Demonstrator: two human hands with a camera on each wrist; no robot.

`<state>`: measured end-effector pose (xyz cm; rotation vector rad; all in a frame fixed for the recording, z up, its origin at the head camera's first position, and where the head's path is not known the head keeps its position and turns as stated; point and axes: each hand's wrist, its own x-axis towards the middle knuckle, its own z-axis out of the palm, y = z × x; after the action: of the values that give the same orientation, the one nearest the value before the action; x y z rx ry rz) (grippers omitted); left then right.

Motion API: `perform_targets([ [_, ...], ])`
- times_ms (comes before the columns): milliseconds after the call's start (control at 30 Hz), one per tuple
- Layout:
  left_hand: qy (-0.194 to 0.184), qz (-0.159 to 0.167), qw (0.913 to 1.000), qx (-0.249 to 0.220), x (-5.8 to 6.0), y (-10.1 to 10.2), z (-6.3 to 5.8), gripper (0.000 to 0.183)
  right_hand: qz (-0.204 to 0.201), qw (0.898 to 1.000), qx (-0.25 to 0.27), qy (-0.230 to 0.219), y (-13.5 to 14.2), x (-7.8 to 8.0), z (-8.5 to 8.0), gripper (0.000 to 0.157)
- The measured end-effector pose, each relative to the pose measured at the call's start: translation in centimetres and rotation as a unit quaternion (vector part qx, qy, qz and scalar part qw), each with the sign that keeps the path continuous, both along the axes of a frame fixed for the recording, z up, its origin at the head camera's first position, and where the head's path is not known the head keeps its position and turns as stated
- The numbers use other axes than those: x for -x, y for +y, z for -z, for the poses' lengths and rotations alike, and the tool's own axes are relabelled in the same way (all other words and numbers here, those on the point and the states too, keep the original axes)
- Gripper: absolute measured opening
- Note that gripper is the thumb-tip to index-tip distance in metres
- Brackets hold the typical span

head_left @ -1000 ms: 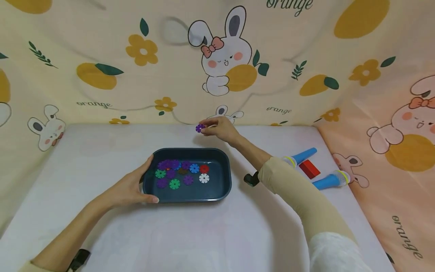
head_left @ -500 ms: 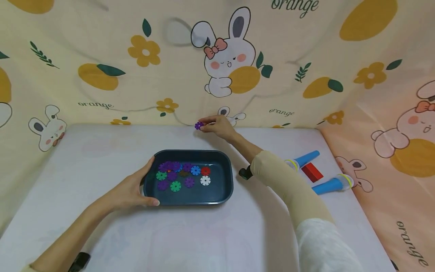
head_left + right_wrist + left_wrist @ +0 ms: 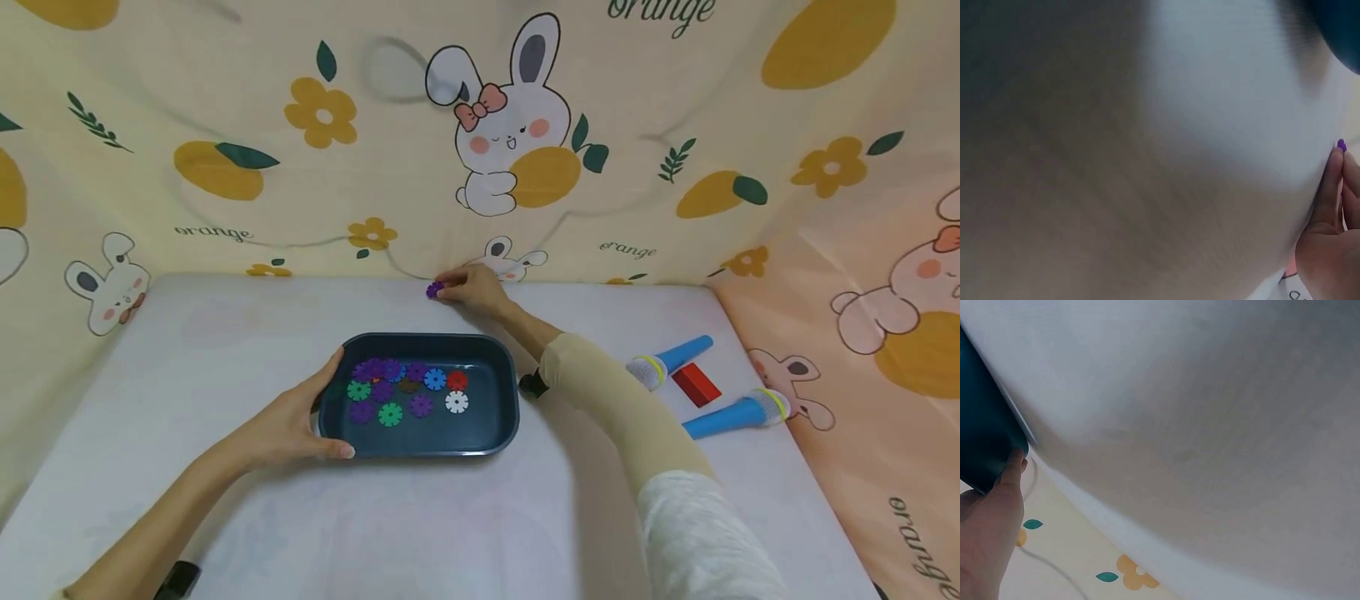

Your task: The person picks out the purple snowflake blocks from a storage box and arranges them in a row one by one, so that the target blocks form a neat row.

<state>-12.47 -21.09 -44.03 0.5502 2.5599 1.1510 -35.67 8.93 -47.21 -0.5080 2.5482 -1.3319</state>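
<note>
A dark blue-green rectangular tray (image 3: 483, 429) stands mid-table in the head view. Around its left end my left hand (image 3: 281, 421) grips, thumb along the front wall and fingers at the back left corner. The left wrist view shows those fingers (image 3: 1015, 465) against the tray's wall. Beyond the tray, near the table's back edge, my right hand (image 3: 477, 290) pinches a purple notched plastic disc (image 3: 432, 290) between thumb and fingertips. In the right wrist view only a sliver of the disc (image 3: 1341, 145) shows. Several similar discs lie in the tray, among them a white one (image 3: 457, 402).
To the right on the white table (image 3: 420, 533) lie two blue toy microphones (image 3: 686, 352) with a red block (image 3: 697, 385) between them. A cloth backdrop (image 3: 247, 83) with printed rabbits rises behind the table and along its sides.
My right hand, with the purple disc, has come down slightly towards the table near its back edge. The left hand keeps its grip on the tray. The head view has shifted a little.
</note>
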Motion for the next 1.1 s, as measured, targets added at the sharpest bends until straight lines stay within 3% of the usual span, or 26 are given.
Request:
perform_targets([
  [200,0.0,0.0,1.0,-0.001,0.0,0.0,0.0,0.132,0.001,0.999,0.022,-0.027,-0.6,-0.1,0.1,0.028],
  [700,0.01,0.006,0.9999,0.008,-0.1,0.4,-0.1,0.131,0.003,1.0,-0.014,-0.027,0.5,-0.7,-1.0,0.028],
  [867,0.013,0.005,0.9997,0.02,0.0,0.2,-0.2,0.132,-0.029,0.998,0.053,-0.032,1.0,-1.5,-2.3,0.031],
  [1100,0.008,0.008,0.9998,0.016,0.0,0.2,-0.3,0.132,-0.043,0.99,0.124,-0.05,1.6,-4.3,-4.9,0.036],
])
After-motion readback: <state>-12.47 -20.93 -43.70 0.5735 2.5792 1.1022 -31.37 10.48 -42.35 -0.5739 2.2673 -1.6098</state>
